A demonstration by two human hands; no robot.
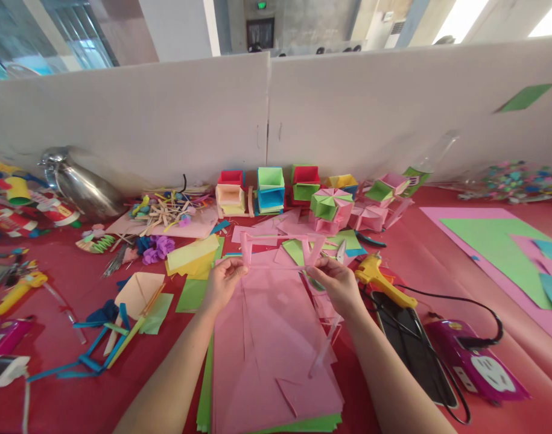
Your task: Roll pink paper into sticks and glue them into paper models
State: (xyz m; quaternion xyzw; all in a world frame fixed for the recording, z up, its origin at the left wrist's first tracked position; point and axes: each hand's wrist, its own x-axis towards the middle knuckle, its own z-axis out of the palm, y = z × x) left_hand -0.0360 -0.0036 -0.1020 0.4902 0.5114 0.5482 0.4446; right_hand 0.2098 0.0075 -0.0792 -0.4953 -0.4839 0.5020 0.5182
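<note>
My left hand pinches the left end of a folded pink paper frame between thumb and fingers. The frame's right end is gripped by my right hand. It is an open, box-like outline of thin paper strips, held level above a stack of pink paper sheets. Green sheets show under the stack's edges. A few loose pink strips lie on top of it. To the right of my right hand rests a yellow glue gun, and scissors lie just beyond that hand.
Folded paper boxes line the white partition. A dark phone and a purple power strip with a black cord lie at right. Blue strips, a metal jug and another yellow glue gun are at left.
</note>
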